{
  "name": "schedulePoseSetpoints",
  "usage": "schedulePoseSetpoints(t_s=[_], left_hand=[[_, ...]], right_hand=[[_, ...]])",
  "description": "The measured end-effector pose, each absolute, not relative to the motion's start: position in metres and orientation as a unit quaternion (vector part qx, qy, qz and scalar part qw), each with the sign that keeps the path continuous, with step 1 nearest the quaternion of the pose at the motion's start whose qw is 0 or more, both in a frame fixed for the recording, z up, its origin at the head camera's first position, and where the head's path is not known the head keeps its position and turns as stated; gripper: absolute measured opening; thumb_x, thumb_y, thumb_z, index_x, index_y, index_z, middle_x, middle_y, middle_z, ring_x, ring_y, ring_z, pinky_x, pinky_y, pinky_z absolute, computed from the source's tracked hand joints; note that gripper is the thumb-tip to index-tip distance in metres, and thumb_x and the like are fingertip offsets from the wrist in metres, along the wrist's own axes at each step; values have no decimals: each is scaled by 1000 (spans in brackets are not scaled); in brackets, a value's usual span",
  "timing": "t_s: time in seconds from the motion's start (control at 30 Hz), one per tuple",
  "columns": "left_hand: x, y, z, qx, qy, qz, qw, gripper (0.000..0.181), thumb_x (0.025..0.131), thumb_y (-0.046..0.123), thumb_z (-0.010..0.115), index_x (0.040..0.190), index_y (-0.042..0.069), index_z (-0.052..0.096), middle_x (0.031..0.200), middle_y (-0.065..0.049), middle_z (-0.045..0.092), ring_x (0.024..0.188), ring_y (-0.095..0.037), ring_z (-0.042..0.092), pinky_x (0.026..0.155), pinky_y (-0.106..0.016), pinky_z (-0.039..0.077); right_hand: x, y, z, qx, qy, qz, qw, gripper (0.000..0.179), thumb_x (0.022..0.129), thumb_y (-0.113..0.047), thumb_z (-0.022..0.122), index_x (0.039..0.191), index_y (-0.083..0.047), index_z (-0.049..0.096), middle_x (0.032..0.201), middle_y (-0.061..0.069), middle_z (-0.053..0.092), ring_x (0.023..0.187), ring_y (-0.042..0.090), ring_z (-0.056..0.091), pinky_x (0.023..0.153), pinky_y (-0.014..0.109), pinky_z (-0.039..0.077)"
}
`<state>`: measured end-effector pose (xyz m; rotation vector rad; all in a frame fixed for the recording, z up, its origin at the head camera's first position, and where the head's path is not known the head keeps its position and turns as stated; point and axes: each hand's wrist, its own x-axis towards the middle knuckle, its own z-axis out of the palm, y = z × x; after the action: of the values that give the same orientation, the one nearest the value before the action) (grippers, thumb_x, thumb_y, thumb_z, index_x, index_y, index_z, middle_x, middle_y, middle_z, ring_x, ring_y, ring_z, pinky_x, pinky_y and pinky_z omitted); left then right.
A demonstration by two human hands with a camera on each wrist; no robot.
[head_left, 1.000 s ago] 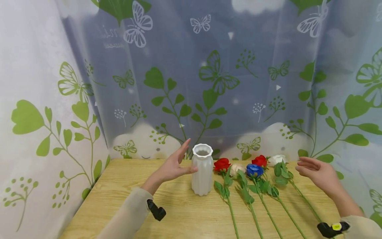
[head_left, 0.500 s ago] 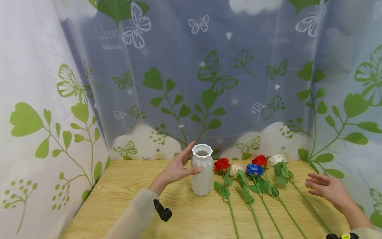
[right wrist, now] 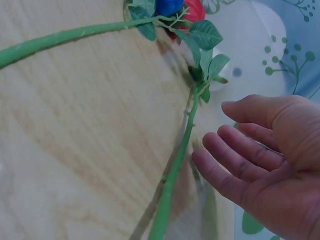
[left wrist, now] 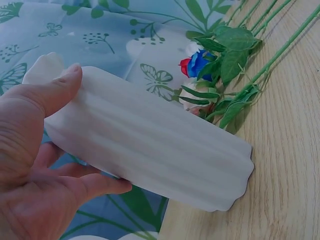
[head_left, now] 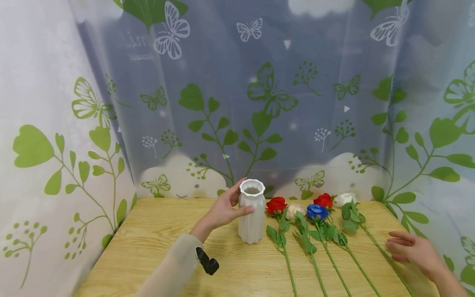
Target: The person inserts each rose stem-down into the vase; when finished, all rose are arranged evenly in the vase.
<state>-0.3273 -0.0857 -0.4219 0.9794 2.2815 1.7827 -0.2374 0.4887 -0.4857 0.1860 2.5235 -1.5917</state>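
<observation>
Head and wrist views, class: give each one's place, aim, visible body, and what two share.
Head: worn there, facing forward and down at vase and roses; left grip, right grip show.
Left wrist: worn there, facing vase; left grip shows.
Right wrist: worn there, facing rose stem; right grip shows.
Head and left wrist share the vase.
</observation>
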Motion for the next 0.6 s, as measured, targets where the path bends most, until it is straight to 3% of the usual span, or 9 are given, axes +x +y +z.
schedulePoseSetpoints(t_s=[0.13,0.27,0.43,0.6], left_hand=[[-327,-85,-423,310,752,580,44,86,95,8,79,167,11,31,157,-19,53,140,-39,57,110,-55,54],[-327,-85,-422,303,757,577,45,74,96,8,79,160,5,43,151,-20,59,135,-40,62,109,-53,55],[-326,-85,-421,303,759,575,48,71,97,9,78,159,3,44,149,-21,60,133,-41,64,106,-49,58],[-326,-85,-421,301,759,575,52,71,97,10,77,159,3,44,150,-22,59,134,-42,62,106,-48,58]], right_hand=[[-235,493,-492,66,825,-553,90,62,105,-16,68,146,23,43,109,-10,77,91,4,76,86,37,66],[-235,494,-495,72,817,-563,99,61,104,-15,70,144,23,45,108,-7,78,91,6,76,85,36,66],[-235,492,-495,67,833,-539,108,64,103,-16,71,144,24,43,111,1,78,90,8,76,85,35,66],[-236,487,-497,60,862,-492,101,67,100,-17,75,142,25,44,112,12,79,87,1,74,81,31,65]])
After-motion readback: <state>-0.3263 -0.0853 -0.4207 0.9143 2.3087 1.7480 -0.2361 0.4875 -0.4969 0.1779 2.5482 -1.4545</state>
